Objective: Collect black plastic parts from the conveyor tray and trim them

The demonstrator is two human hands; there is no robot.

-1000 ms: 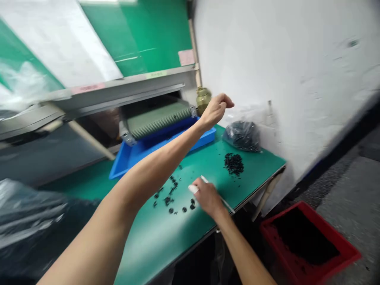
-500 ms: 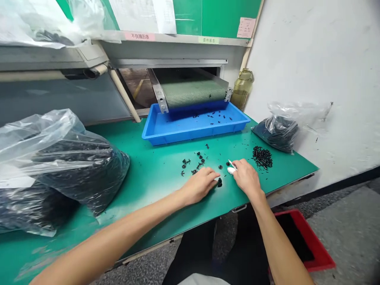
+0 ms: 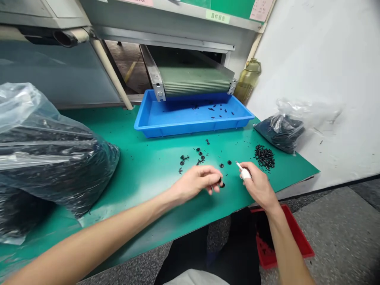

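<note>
The green-topped desk (image 3: 142,178) ran across the view beneath a green ribbed conveyor belt (image 3: 194,81), with a white wall (image 3: 320,79) to the right. A red crate (image 3: 285,245) sat on the floor below the desk edge, partly hidden by the right forearm. A large clear plastic bag (image 3: 53,158) packed with black material lay at the left of the desk. A smaller bag (image 3: 280,132) lay at the far right, near an olive bottle (image 3: 247,81) standing by the wall. A blue plastic tray (image 3: 190,130) stood under the belt and held scattered black pieces. A heap of short black pieces (image 3: 264,157) lay just beyond the right hand (image 3: 259,186).

Small black plastic parts (image 3: 199,156) were strewn between the tray and the hands, and the nearest (image 3: 222,185) lay at the curled fingers (image 3: 212,176) of the left hand (image 3: 194,184). Whether those fingers gripped one could not be told. The right fingers were closed around a white-handled pick (image 3: 245,173), its thin tip angled toward the parts. The parts were matte black, some round, others too small to resolve.
</note>
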